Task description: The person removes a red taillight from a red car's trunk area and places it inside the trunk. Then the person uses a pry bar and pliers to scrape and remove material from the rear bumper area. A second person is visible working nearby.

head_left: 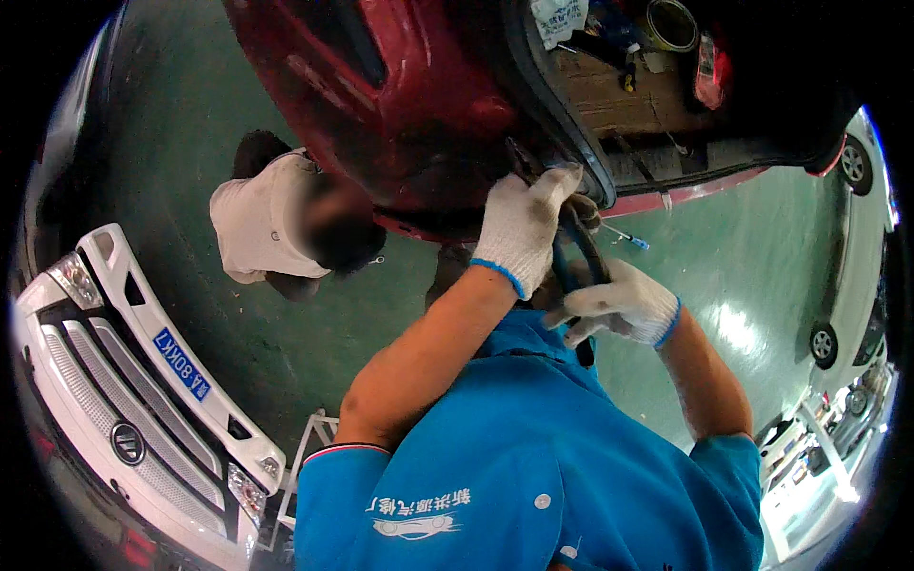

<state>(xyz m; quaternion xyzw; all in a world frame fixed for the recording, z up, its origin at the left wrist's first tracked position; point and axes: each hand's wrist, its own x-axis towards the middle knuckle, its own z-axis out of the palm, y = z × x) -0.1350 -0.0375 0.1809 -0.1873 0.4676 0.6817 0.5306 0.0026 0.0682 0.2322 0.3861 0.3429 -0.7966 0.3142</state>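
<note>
In the head view, your left hand, in a white knit glove, is gripping a dark, long-handled plier-like tool near the glossy red car panel. Your right hand is loosely curling by its handle ends; whether it's grasping them, I cannot tell. If your grip is weakening, the tip could be skidding, scratching paint or endangering the beige-shirted co-worker crouching on the left.
</note>
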